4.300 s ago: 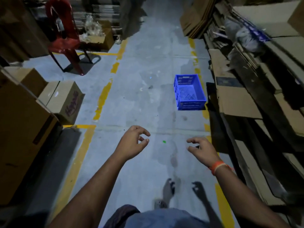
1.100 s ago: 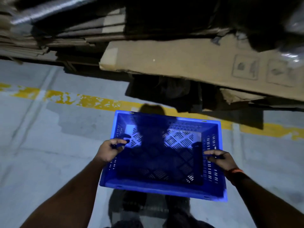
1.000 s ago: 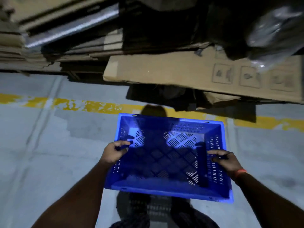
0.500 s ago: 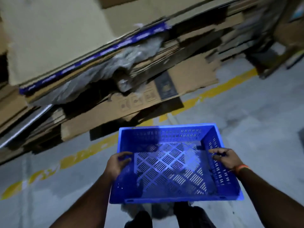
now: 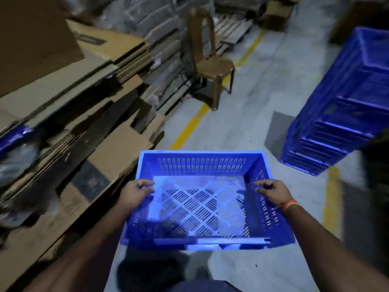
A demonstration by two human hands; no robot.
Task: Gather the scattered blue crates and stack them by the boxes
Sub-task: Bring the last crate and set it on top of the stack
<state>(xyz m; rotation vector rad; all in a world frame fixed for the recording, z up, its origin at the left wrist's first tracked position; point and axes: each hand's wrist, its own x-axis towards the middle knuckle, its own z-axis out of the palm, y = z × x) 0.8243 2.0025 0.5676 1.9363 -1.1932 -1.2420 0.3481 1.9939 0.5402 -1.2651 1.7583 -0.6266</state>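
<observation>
Blue crate (image 5: 202, 199) between both hands

Tall stack of blue plastic crates (image 5: 345, 114): cut off by the right edge and motion-blurred, crate count not readable. Flattened brown cardboard sheets (image 5: 69, 114): cut by the left edge and smeared, print illegible, a blue-edged item among them unidentifiable. Perforated blue plastic crate (image 5: 202, 199): side rims partly hidden under left hand (image 5: 134, 194) and right hand (image 5: 273, 192), fingertips out of sight.
</observation>
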